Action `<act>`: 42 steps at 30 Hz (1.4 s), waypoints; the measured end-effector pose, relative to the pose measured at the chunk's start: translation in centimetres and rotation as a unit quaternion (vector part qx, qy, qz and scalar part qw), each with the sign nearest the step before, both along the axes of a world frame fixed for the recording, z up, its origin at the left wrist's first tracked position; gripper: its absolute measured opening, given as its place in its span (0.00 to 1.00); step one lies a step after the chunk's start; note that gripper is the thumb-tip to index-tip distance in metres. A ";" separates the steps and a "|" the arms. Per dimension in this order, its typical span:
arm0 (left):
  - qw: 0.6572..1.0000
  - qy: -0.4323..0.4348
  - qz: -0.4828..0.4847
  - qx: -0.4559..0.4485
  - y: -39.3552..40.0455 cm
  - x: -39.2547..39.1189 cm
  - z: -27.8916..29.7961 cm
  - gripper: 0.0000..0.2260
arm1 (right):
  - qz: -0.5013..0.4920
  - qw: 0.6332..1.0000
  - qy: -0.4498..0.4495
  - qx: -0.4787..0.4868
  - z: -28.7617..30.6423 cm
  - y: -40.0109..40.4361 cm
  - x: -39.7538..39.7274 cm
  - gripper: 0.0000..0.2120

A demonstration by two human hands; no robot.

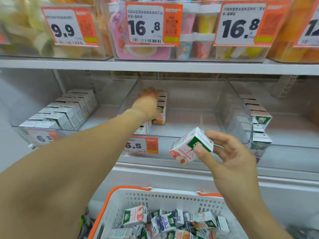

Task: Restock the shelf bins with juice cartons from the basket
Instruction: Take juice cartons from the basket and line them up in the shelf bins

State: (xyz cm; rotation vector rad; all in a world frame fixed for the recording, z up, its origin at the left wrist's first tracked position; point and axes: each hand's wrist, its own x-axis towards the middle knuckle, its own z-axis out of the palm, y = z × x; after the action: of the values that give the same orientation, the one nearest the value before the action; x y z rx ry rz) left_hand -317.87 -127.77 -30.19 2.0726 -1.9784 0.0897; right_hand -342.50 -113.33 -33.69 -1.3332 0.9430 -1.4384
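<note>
Left hand [148,102] reaching into the clear middle bin [231,107] at frame centre, seemingly resting on the cartons [159,109] there, grip unclear, right hand [222,157] pinching a pink carton [188,145] right of centre, basket [165,199] of cartons at bottom.

The bin [233,107] is clear glossy plastic; the basket [165,200] is matt perforated plastic; the cartons [189,145] look like smooth printed paperboard, perhaps coated.

One cam on my head, facing fwd and down: close to the white metal shelf [155,65] w/ clear plastic bins [233,107], white orange-rimmed plastic basket [155,195] right below me.
</note>
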 end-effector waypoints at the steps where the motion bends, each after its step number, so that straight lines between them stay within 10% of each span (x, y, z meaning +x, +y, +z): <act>1: 0.998 0.054 -0.015 -0.029 1.0 0.1 0.5 0.23 | 0.000 1.000 0.001 0.000 0.0 0.0 0.1 0.16; 6: 0.949 0.265 -0.125 -0.115 9.8 -1.1 2.4 0.06 | 0.008 1.000 0.006 0.000 0.2 0.6 0.8 0.16; 11: 0.906 0.367 -0.202 0.057 18.8 -0.5 1.2 0.22 | 0.052 0.999 -0.002 0.002 0.9 2.7 3.4 0.16; 18: 0.877 0.440 -0.164 -0.100 24.4 3.4 -1.2 0.17 | 0.132 0.989 0.032 -0.055 2.3 5.9 9.2 0.14; 30: 0.937 0.190 0.123 -0.265 22.3 18.0 -5.1 0.19 | 0.076 0.942 0.229 -0.232 9.2 -1.4 26.9 0.11; 42: 0.903 0.178 0.097 -0.379 20.1 19.1 -9.2 0.10 | -0.041 0.952 0.303 -0.005 1.4 -19.5 42.0 0.12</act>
State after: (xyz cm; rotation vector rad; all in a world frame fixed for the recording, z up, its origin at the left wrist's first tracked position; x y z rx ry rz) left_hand -298.75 -107.68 -39.39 1.6021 -1.2291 0.4154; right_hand -300.47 -132.80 -32.32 -1.8063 1.3945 -1.0990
